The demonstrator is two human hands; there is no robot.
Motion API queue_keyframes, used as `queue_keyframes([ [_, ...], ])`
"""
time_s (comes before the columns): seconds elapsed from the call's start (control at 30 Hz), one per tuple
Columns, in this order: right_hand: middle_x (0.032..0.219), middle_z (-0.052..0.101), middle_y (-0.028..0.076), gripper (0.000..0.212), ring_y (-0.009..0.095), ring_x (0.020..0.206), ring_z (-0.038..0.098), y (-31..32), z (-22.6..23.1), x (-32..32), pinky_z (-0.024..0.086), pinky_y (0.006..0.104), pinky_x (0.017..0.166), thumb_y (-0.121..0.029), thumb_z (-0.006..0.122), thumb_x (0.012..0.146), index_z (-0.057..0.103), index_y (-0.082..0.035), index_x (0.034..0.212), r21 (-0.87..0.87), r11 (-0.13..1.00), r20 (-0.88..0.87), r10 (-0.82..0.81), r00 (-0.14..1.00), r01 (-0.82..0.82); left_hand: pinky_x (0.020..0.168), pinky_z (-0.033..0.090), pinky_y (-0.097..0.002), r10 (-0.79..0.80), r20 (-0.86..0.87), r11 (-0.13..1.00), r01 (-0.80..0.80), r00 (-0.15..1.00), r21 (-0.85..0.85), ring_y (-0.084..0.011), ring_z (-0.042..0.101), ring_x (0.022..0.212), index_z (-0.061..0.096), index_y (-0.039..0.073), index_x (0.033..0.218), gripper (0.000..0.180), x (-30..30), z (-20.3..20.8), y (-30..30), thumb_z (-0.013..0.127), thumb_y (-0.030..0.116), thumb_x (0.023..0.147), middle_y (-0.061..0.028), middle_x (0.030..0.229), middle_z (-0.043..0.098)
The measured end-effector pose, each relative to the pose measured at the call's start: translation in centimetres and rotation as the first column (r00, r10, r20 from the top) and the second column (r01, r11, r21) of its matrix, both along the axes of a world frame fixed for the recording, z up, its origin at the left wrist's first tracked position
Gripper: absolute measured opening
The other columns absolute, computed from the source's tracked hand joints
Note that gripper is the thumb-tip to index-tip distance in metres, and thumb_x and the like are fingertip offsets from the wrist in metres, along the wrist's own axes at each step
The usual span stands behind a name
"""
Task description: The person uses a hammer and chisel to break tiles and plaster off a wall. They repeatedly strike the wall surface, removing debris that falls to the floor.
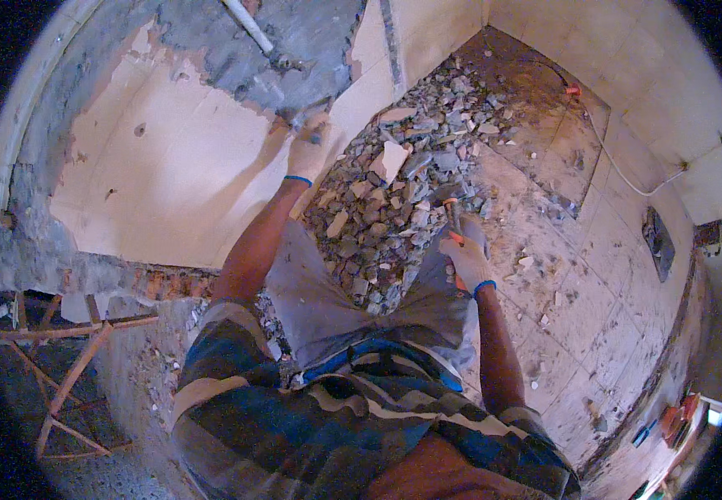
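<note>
My left hand (309,150), in a pale work glove with a blue cuff, is closed at the ragged edge of the wall tiles (169,158). Something dark and narrow shows at its fingers, too blurred to name. Above it the tiles give way to bare grey mortar (311,50). In my right hand (468,260), gloved alike, is a hammer (454,218) with an orange and dark handle. It is held low beside my right knee, its head up and over the rubble (369,212), apart from the wall.
Broken tile and mortar pieces heap along the wall's foot and between my legs. Dusty floor tiles (578,308) stretch to the right. A pale hose (611,158) runs along the far right wall, near a dark flat piece (658,242). A rusty metal frame (73,383) stands lower left.
</note>
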State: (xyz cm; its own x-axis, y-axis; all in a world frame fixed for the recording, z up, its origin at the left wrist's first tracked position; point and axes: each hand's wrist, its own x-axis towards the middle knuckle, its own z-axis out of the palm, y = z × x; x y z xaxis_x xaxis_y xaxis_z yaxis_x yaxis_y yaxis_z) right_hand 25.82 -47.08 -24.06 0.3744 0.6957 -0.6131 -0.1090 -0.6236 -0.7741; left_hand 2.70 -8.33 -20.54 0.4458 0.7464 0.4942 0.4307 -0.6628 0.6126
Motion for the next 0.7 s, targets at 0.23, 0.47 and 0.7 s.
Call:
queue_keyframes([
  [0.23, 0.081, 0.061, 0.000, 0.063, 0.012, 0.057, 0.058, -0.1, -1.4, -0.1, 0.049, 0.0319, 0.050, -0.029, 0.072, 0.096, 0.055, -0.006, 0.152, -0.048, 0.997, 0.009, 0.063, 0.998, -0.063, 0.092, 0.053, -0.0485, 0.339, -0.108, 0.936, -0.347, 0.935, -0.067, -0.0418, 0.070, 0.110, 0.070, -0.002, 0.112, 0.041, -3.8, 4.6, -0.7, 0.053, 0.035, 0.111, -0.0253, 0.112, 0.074],
  [0.47, 0.081, 0.060, 0.000, 0.063, 0.012, 0.056, 0.057, -0.7, 0.0, -1.4, 0.047, 0.0319, 0.049, -0.026, 0.071, 0.097, 0.053, -0.005, 0.154, 0.008, 1.000, -0.086, -0.008, 0.996, 0.009, 0.110, 0.044, -0.0535, 0.402, 0.027, 0.891, -0.397, 0.915, 0.219, -0.0396, 0.062, 0.125, 0.073, 0.002, 0.117, 0.032, -6.9, 9.6, -4.1, 0.058, 0.027, 0.104, -0.0215, 0.122, 0.072],
  [0.7, 0.078, 0.059, -0.001, 0.061, 0.012, 0.055, 0.057, -0.4, 0.6, -2.0, 0.048, 0.0312, 0.049, -0.025, 0.071, 0.096, 0.056, -0.006, 0.152, -0.054, 0.998, -0.092, 0.029, 0.995, -0.034, 0.107, 0.048, -0.0480, 0.304, -0.086, 0.917, -0.267, 0.949, 0.296, -0.0374, 0.066, 0.119, 0.071, 0.004, 0.115, 0.022, -7.1, 8.8, -3.4, 0.062, 0.021, 0.104, -0.0174, 0.116, 0.073],
])
